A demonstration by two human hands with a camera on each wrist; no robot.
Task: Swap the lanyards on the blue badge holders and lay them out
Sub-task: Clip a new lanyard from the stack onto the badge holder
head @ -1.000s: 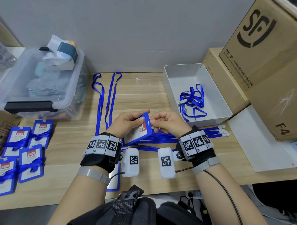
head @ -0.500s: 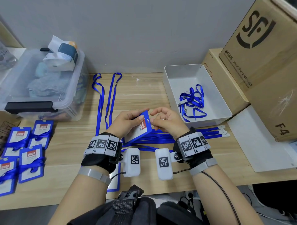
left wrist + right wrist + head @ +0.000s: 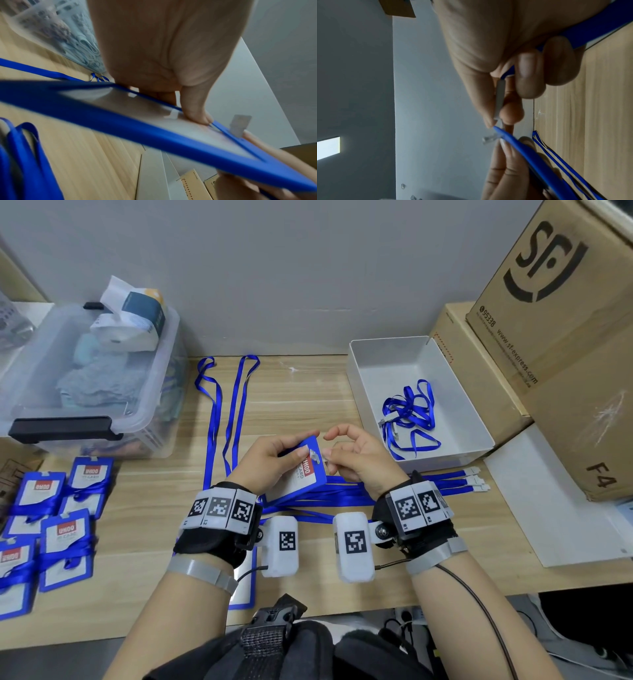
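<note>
My left hand grips the blue plastic badge holder above the wooden surface; my right hand pinches the clear lanyard clip at its slot. Risk: the clip slips out if the pinch loosens.

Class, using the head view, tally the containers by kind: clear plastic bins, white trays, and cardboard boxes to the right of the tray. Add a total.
Clear plastic bin: 1
White tray: 1
Cardboard boxes, the large printed box and the smaller box: 2
Total: 4
</note>
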